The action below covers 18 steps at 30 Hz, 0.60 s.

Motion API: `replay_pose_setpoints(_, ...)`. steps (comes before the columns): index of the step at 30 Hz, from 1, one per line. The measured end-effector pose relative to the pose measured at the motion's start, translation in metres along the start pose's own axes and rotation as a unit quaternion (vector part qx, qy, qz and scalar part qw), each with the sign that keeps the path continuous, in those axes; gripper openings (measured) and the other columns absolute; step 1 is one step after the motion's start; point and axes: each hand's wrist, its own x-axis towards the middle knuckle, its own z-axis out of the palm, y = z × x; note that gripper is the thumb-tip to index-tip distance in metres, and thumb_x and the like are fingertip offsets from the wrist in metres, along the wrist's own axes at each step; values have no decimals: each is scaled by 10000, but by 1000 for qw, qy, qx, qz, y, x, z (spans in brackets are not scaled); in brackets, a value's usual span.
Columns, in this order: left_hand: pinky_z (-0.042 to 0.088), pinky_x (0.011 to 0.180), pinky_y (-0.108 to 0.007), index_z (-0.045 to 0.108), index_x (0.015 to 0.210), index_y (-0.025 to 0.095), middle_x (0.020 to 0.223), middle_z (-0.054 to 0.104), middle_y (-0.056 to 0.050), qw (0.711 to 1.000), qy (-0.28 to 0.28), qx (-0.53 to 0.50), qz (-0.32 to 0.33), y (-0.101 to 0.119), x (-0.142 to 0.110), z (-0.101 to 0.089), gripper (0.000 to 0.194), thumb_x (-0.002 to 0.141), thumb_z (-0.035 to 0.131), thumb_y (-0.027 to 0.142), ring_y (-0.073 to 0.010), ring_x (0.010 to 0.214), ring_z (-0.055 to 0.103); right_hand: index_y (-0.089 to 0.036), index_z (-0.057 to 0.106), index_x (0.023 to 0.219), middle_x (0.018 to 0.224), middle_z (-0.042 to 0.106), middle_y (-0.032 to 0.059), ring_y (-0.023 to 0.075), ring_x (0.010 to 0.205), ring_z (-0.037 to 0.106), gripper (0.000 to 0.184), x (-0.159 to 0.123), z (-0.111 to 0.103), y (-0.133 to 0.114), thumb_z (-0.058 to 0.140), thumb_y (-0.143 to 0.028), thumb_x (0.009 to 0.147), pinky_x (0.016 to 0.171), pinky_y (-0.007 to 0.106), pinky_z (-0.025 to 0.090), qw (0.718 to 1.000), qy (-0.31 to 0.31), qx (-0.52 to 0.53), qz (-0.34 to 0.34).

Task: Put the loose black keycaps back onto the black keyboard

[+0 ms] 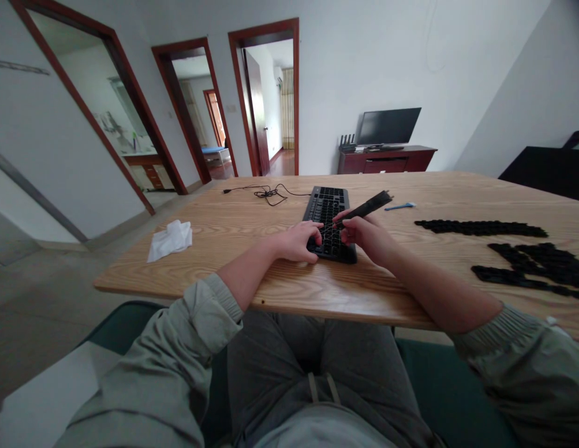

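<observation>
A black keyboard (334,214) lies lengthwise away from me on the wooden table, partly covered by my hands. My left hand (298,241) rests across its near left side, fingers apart and slightly curled, holding nothing that I can see. My right hand (364,235) is closed around the dark handle of a keycap puller (370,204). Thin wires at the puller's lower end reach over the keys between my hands, and short prongs stick out at its upper end. Whether the wires grip a key is too small to tell.
Black keycaps lie in a long row (480,228) and a looser cluster (545,261) on the table's right. A small blue-and-white brush (401,206) lies beyond my right hand. White tissue (171,239) is at the left. The keyboard's cable (270,194) is coiled behind.
</observation>
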Motion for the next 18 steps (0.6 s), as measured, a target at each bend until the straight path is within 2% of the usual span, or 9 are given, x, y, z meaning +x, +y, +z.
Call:
replay_pose_setpoints(3,267,1177,-475,620,991,184,1533,387,-117,1000,20,22,7,3,0,2,364,709,708,396,-309,1433,310,-193,644,948,683,548,-12,125,581,511,276,1,-1,-2,634,-364,731,521,251,394,999,40,-2,-8)
replay_pose_setpoints(6,276,1161,-506,623,970,187,1495,438,-116,999,34,31,9,3,3,2,400,729,693,499,-316,1404,347,-203,625,926,776,572,15,108,545,464,296,5,-8,-7,582,-448,766,476,250,363,995,88,5,-40)
replay_pose_setpoints(9,327,1128,-486,629,918,182,1398,531,-115,997,64,21,23,10,0,-2,339,721,714,444,-297,1320,437,-230,584,908,802,578,19,107,504,428,314,10,-21,-14,530,-512,780,453,266,353,987,143,5,-70)
replay_pose_setpoints(11,400,1068,-441,621,894,182,1238,626,-105,993,107,-26,46,27,-11,-10,268,744,693,392,-253,1185,536,-247,559,889,787,574,11,114,492,423,301,12,-28,-19,515,-524,780,457,280,363,981,172,9,-89)
replay_pose_setpoints(14,524,830,-328,619,904,207,964,680,-71,964,143,-190,122,73,-46,-25,251,844,560,443,-167,884,624,-253,546,867,768,564,7,121,488,419,289,13,-31,-23,495,-527,789,456,290,364,977,184,10,-103)
replay_pose_setpoints(15,531,750,-311,637,897,233,905,681,-61,957,116,-225,143,90,-60,-30,275,859,515,477,-158,818,624,-251,551,864,764,560,9,120,487,418,288,12,-30,-23,496,-523,791,453,290,359,977,184,9,-103)
replay_pose_setpoints(17,504,589,-306,681,824,308,786,672,-42,953,-3,-234,192,119,-87,-38,304,751,572,583,-170,730,628,-237,573,861,757,554,12,113,486,415,287,11,-26,-24,522,-509,785,444,284,342,978,185,7,-100)
replay_pose_setpoints(18,470,513,-306,696,783,355,729,656,-30,949,-80,-220,212,128,-98,-41,301,675,610,623,-175,694,629,-226,588,866,753,553,14,108,487,415,291,10,-23,-24,543,-500,780,440,279,333,978,185,3,-99)
